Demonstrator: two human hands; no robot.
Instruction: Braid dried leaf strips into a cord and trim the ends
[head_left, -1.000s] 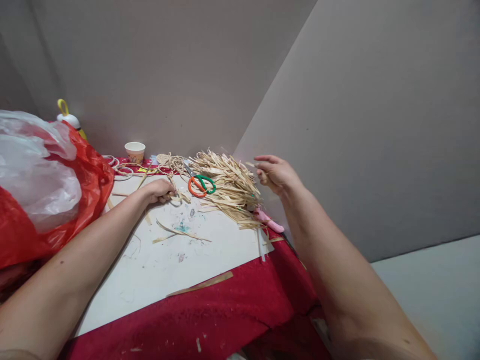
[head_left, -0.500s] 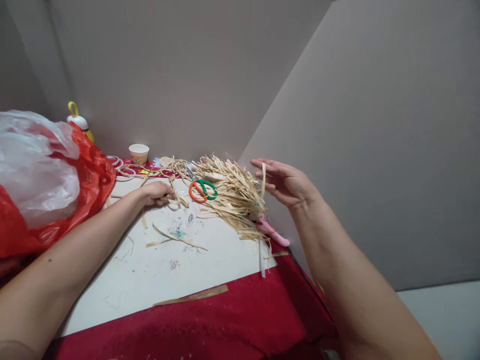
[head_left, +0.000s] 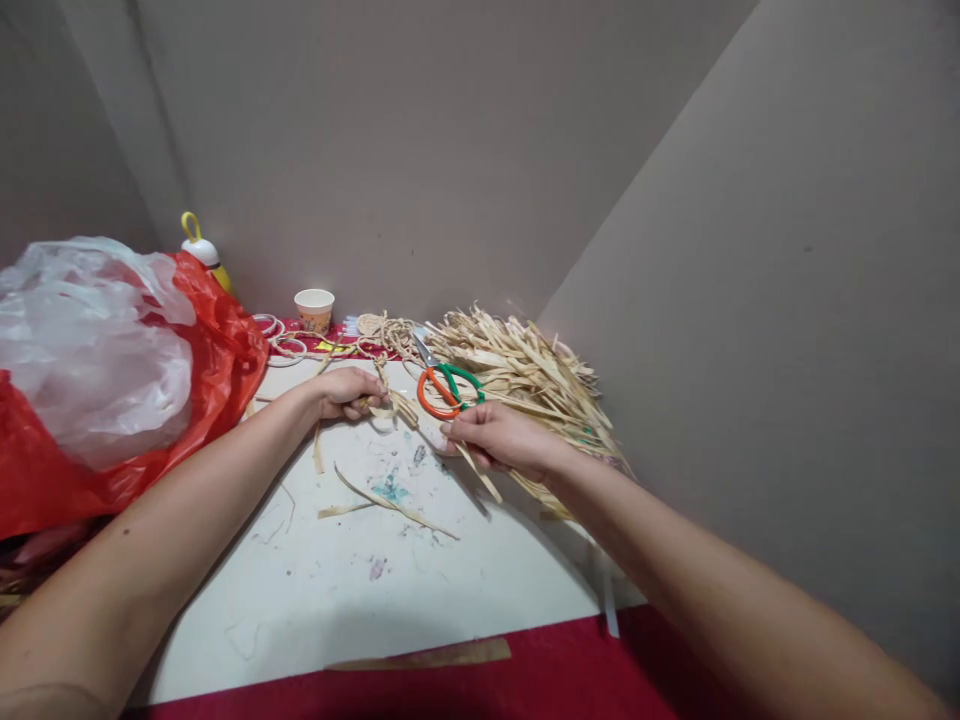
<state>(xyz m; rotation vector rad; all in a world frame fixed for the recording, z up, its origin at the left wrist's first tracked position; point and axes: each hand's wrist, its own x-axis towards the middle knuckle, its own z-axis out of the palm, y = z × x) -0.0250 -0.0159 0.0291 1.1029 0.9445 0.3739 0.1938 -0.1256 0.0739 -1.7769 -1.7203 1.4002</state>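
My left hand (head_left: pixel 351 393) is closed on the end of a braided straw cord (head_left: pixel 380 368), and loose strip ends (head_left: pixel 405 408) stick out to its right. My right hand (head_left: pixel 499 436) pinches a flat straw strip (head_left: pixel 480 472) that slants down from the fingers. Just behind the right hand lie scissors (head_left: pixel 441 385) with one orange and one green handle. A large bundle of dry straw strips (head_left: pixel 525 365) spreads to the right, partly covered by my right hand and forearm. Two loose strips (head_left: pixel 390 502) rest on the white board (head_left: pixel 315 590) in front of my hands.
Left of the board bulges a red and white plastic bag (head_left: pixel 112 360). Behind it stands a yellow and white bottle (head_left: pixel 202 250). A paper cup (head_left: pixel 314 310) and white rings (head_left: pixel 287 348) sit near the grey wall (head_left: pixel 420 150). Red cloth (head_left: pixel 555 670) shows at the front edge.
My right hand has come down and left from beside the bundle toward my left hand, bringing the straw strip. The left hand keeps its grip. The view has turned slightly left.
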